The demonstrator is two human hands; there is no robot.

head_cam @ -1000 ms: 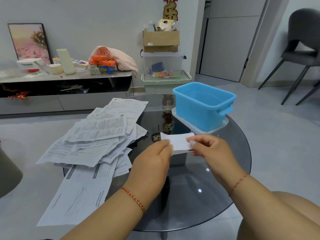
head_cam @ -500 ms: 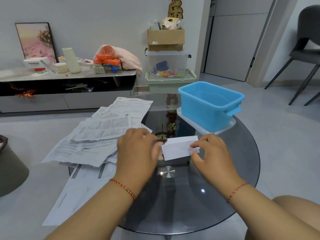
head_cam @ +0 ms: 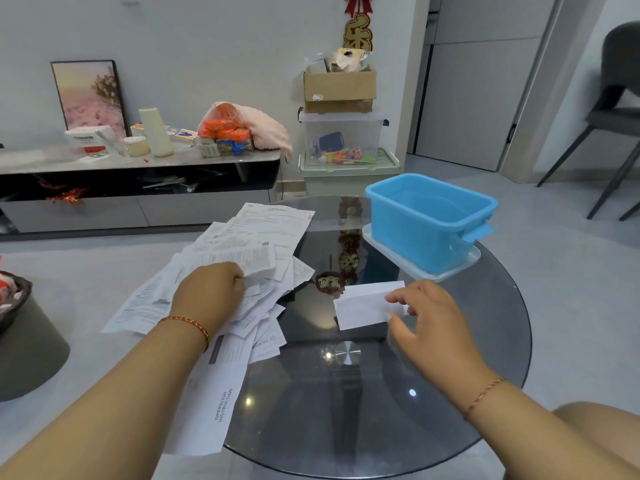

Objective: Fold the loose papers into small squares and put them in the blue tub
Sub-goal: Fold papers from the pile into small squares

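Note:
A folded white paper (head_cam: 363, 304) is held just above the round glass table (head_cam: 398, 393), pinched at its right end by my right hand (head_cam: 427, 315). My left hand (head_cam: 211, 291) rests on the heap of loose printed papers (head_cam: 249, 251) at the table's left side, fingers curled onto a sheet. The blue tub (head_cam: 429, 220) stands open at the table's far right on a clear lid (head_cam: 460, 266). I can see nothing inside it.
A long sheet headed "Operation Instruction" (head_cam: 214, 403) hangs over the table's near left edge. A grey stool (head_cam: 24, 341) stands at left. Behind are a low cabinet (head_cam: 138, 174) with clutter, stacked storage boxes (head_cam: 346, 150) and a dark chair (head_cam: 616, 109) at right.
My left hand has let go of the folded paper and moved left onto the paper heap. My right hand alone keeps the folded paper, now slightly lower and further right.

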